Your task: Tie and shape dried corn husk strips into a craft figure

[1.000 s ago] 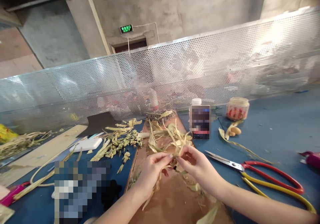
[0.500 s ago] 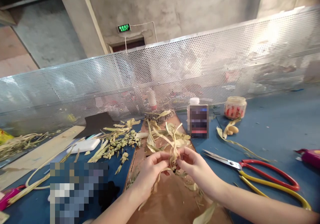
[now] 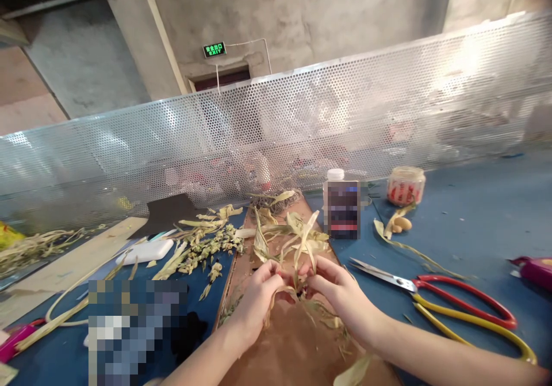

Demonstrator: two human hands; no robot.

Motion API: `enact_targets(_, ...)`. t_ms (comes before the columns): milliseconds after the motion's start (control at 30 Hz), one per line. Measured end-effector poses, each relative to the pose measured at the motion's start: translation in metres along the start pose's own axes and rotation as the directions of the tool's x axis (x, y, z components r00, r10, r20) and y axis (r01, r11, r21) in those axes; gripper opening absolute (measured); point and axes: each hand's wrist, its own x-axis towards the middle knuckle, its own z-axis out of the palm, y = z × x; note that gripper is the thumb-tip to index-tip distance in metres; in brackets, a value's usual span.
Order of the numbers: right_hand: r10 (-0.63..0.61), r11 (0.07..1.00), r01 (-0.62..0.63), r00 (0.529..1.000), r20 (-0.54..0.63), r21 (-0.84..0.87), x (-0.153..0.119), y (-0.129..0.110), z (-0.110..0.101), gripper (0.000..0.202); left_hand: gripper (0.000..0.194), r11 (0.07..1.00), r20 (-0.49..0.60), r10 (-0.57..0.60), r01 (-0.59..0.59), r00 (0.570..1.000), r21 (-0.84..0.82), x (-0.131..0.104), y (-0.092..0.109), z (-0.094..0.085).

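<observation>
Pale dried leaf strips, bunched and curling upward, are pinched between my two hands over a brown board. My left hand closes its fingertips on the strips from the left. From the right, my right hand grips them with thumb and fingers. A small dark spot shows between the fingertips, too small to name. More loose dry leaves lie on the board just beyond my hands, and a single leaf rests near its lower edge.
Scissors with red and yellow handles lie right of the board. Behind them stand a white-capped bottle and a jar. Dried plant pieces and a white object lie left. A perforated metal screen crosses behind.
The strips between my hands have spread and shifted, their upper ends leaning a little further right. My fingers have moved slightly; both hands keep their hold.
</observation>
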Motion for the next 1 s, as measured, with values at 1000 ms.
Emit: enact_targets(1000, -0.006, 0.995, 0.021, 0.988, 0.156, -0.095, -0.001, 0.0, -0.006, 0.059, 0.035, 0.989, -0.149, 0.127, -0.113, 0.981, 0.097, -0.001, 0.004, -0.002)
